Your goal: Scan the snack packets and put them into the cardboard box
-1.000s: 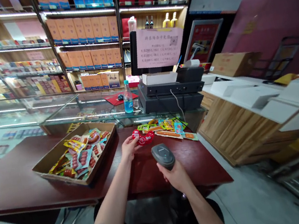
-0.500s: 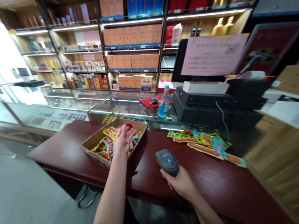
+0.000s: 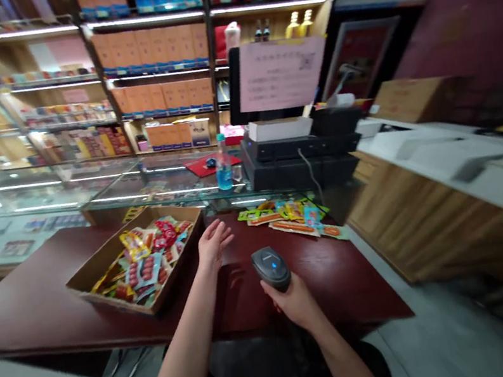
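Left hand (image 3: 213,245) empty, loosely open, near carton (image 3: 106,301); right hand (image 3: 294,300) grips scanner (image 3: 271,269).

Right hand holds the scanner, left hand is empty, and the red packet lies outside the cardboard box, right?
No, the head view shows the red packet inside the cardboard box; the right hand holds the scanner, the left hand is empty.

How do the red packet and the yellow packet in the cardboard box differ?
The red packet is mostly red, while the yellow packet is mostly yellow. The red packet lies nearer the box's right side; the yellow packet sits further left. Both are small, shiny wrapped packets lying on top of the pile in the box.
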The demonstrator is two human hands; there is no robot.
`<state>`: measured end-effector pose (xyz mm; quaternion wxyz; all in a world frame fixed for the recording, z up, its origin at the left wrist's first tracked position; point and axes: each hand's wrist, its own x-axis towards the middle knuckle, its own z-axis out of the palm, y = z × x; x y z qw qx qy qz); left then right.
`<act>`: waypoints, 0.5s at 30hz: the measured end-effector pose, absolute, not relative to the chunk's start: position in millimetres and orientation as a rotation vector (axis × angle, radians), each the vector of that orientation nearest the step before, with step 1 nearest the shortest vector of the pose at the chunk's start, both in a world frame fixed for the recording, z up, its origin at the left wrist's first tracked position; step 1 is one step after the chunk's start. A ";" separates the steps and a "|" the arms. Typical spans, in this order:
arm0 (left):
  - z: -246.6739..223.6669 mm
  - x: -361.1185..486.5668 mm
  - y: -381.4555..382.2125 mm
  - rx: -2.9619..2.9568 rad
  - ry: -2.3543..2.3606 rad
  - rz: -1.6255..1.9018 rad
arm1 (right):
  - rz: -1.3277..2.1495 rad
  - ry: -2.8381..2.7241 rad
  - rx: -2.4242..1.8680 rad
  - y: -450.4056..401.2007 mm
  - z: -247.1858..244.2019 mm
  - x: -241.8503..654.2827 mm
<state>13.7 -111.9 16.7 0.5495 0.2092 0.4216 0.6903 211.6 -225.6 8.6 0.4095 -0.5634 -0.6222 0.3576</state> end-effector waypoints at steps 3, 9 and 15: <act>-1.8 73.4 -90.4 0.813 1.107 1.462 | 0.894 -1.477 -1.486 -227.9 4.0 247.2; -21.6 165.6 -56.7 1.548 1.266 1.186 | 0.785 -1.290 -1.588 -236.8 -5.6 305.1; -26.3 213.7 -31.9 2.065 1.419 0.906 | 0.775 -1.170 -1.658 -244.7 -16.5 336.7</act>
